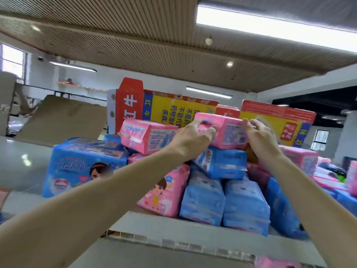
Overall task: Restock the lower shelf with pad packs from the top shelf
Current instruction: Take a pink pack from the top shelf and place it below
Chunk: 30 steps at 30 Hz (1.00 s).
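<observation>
Grey top shelf stacked with blue plastic pad packs; on top lies a pink plastic pad pack, left hand and right hand gripping its two ends with curled fingers.

Top pack: pink plastic pad pack, lying on a blue plastic pad pack at the top of the heap.
Left grip: fingers curled round the pink pack's left end.
Right grip: fingers lie over its right end; the hold is blurred.
Far side: red-and-yellow cardboard cartons.
Near side: grey top shelf edge.
</observation>
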Tool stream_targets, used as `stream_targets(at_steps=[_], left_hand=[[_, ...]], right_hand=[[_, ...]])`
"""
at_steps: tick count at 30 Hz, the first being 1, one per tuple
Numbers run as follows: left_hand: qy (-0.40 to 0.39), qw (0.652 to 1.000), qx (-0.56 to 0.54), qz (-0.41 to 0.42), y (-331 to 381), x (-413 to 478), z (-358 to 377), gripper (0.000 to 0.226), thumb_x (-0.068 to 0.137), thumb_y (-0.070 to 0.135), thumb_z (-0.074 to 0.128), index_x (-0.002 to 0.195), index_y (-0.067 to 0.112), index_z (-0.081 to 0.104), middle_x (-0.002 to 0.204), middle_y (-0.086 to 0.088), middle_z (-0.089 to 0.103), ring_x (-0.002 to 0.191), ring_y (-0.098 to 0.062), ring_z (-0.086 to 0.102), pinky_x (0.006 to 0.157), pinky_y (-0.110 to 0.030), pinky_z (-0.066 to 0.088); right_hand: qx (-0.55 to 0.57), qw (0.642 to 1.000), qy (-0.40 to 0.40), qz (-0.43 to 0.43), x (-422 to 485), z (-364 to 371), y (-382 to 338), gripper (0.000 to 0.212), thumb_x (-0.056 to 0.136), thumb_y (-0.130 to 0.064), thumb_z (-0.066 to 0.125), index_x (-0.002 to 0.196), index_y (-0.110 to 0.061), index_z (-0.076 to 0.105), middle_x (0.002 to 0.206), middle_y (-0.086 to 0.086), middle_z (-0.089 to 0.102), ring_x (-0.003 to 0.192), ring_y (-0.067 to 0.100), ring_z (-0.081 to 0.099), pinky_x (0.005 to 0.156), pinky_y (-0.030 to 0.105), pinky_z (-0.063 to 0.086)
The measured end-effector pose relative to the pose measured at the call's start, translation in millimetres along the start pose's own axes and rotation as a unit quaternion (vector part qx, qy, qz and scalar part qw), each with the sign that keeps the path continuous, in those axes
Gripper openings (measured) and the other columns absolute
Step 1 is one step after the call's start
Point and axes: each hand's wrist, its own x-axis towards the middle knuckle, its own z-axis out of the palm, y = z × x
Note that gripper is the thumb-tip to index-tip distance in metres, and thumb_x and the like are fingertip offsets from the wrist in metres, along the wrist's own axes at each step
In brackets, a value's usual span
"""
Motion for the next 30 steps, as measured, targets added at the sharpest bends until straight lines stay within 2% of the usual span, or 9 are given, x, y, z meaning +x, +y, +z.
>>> stream_targets(at_steps=[4, 7, 12, 15, 18, 22, 24, 27, 30], left_hand=[[0.018, 0.999, -0.043, 0.015, 0, 4, 12, 0.06, 0.099, 0.056, 0.049, 0.149, 0.023, 0.043, 0.105, 0.011, 0.06, 0.088, 0.0, 0.053, 0.068, -0.011, 0.039], [0.031, 0.994, -0.102, 0.013, 5, -1, 17, 0.062, 0.099, 0.056, 0.049, 0.149, 0.02, 0.044, 0.082, 0.026, 0.048, 0.07, 0.01, 0.045, 0.047, 0.001, 0.036], [0.089, 0.982, -0.161, 0.037, 34, -23, 26, 0.043, 0.097, 0.057, 0.049, 0.121, 0.022, 0.053, 0.095, 0.015, 0.061, 0.079, 0.001, 0.06, 0.061, -0.013, 0.044], [0.139, 0.965, -0.217, 0.039, 56, -44, 38, 0.036, 0.096, 0.049, 0.059, 0.111, 0.017, 0.052, 0.092, 0.005, 0.064, 0.07, 0.001, 0.061, 0.061, -0.019, 0.05], [0.182, 0.961, -0.198, 0.065, 74, -71, 56, 0.034, 0.089, 0.045, 0.07, 0.105, 0.023, 0.051, 0.093, 0.012, 0.061, 0.077, 0.006, 0.061, 0.067, -0.018, 0.053], [0.162, 0.958, -0.23, 0.059, 93, -113, 91, 0.046, 0.081, 0.046, 0.078, 0.112, 0.026, 0.051, 0.107, 0.011, 0.064, 0.098, -0.014, 0.069, 0.081, -0.039, 0.061], [0.148, 0.957, -0.241, 0.061, 100, -139, 113, 0.056, 0.077, 0.051, 0.08, 0.118, 0.024, 0.052, 0.11, 0.012, 0.066, 0.093, -0.012, 0.072, 0.076, -0.037, 0.062], [0.145, 0.958, -0.237, 0.072, 106, -179, 147, 0.062, 0.075, 0.057, 0.073, 0.123, 0.024, 0.055, 0.114, 0.015, 0.065, 0.097, -0.006, 0.07, 0.08, -0.027, 0.058], [0.118, 0.961, -0.237, 0.076, 110, -218, 179, 0.053, 0.078, 0.055, 0.07, 0.124, 0.033, 0.056, 0.117, 0.017, 0.063, 0.099, -0.008, 0.069, 0.079, -0.026, 0.057]], right_hand=[[0.081, 0.997, 0.012, 0.016, -2, -5, -1, 0.059, 0.099, -0.052, 0.049, 0.147, -0.017, 0.045, 0.14, 0.0, 0.054, 0.123, 0.017, 0.05, 0.102, 0.036, 0.043], [0.123, 0.991, 0.051, 0.002, -7, -13, 2, 0.055, 0.098, -0.049, 0.052, 0.144, -0.019, 0.046, 0.12, -0.009, 0.057, 0.107, 0.012, 0.054, 0.072, 0.018, 0.038], [0.22, 0.97, 0.099, -0.008, -32, -38, -1, 0.045, 0.094, -0.046, 0.058, 0.126, -0.014, 0.062, 0.101, -0.004, 0.071, 0.086, 0.013, 0.067, 0.071, 0.03, 0.054], [0.232, 0.969, 0.087, -0.025, -60, -62, 1, 0.028, 0.095, -0.044, 0.06, 0.102, -0.02, 0.073, 0.089, -0.003, 0.075, 0.071, 0.015, 0.063, 0.064, 0.035, 0.051], [0.207, 0.973, 0.08, -0.068, -102, -87, 15, 0.027, 0.096, -0.045, 0.06, 0.09, -0.024, 0.074, 0.082, 0.005, 0.075, 0.074, 0.036, 0.067, 0.062, 0.048, 0.053], [0.175, 0.978, 0.096, -0.065, -153, -127, 46, 0.03, 0.092, -0.049, 0.06, 0.082, -0.024, 0.072, 0.093, 0.019, 0.07, 0.086, 0.042, 0.065, 0.077, 0.057, 0.054], [0.169, 0.979, 0.096, -0.055, -179, -147, 63, 0.029, 0.088, -0.054, 0.059, 0.079, -0.029, 0.071, 0.096, 0.017, 0.069, 0.09, 0.037, 0.064, 0.08, 0.051, 0.053], [0.149, 0.984, 0.09, -0.033, -218, -177, 92, 0.024, 0.084, -0.061, 0.059, 0.075, -0.042, 0.071, 0.097, 0.008, 0.066, 0.088, 0.02, 0.062, 0.078, 0.025, 0.046], [0.136, 0.988, 0.077, -0.019, -253, -201, 125, 0.014, 0.091, -0.05, 0.064, 0.092, -0.042, 0.076, 0.097, 0.002, 0.067, 0.088, -0.003, 0.06, 0.079, 0.014, 0.045]])
